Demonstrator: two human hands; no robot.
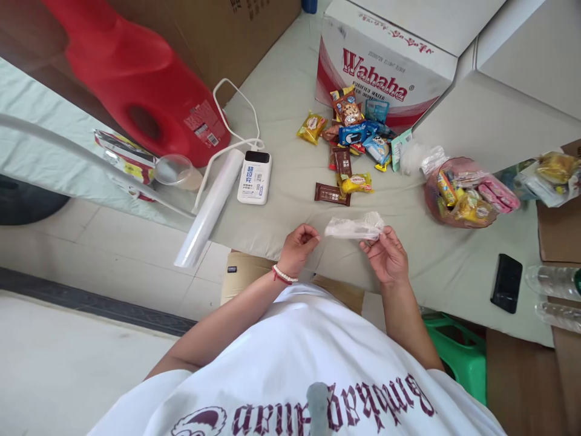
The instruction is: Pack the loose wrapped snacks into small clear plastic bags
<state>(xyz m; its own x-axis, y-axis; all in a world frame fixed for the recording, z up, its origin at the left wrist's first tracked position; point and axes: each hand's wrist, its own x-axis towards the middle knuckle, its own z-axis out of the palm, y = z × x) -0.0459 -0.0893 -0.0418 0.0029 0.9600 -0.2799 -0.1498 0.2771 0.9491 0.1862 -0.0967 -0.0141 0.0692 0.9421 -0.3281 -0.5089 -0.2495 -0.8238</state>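
Note:
My right hand (387,254) pinches one end of a crumpled clear plastic bag (354,227), held just above the near edge of the cloth-covered table (290,103). My left hand (299,245) is curled closed a little left of the bag, its fingertips near the bag's other end; whether they touch it I cannot tell. A bead bracelet sits on that wrist. Beyond the hands lies a brown chocolate bar (333,194) and a heap of small wrapped snacks (354,130).
A Wahaha carton (381,66) stands at the back. A filled bag of snacks (467,194) lies right, a black phone (506,283) near the right edge. A white power bank (255,177), plastic roll (209,209) and red jug (136,72) sit left. A green stool (458,354) is below.

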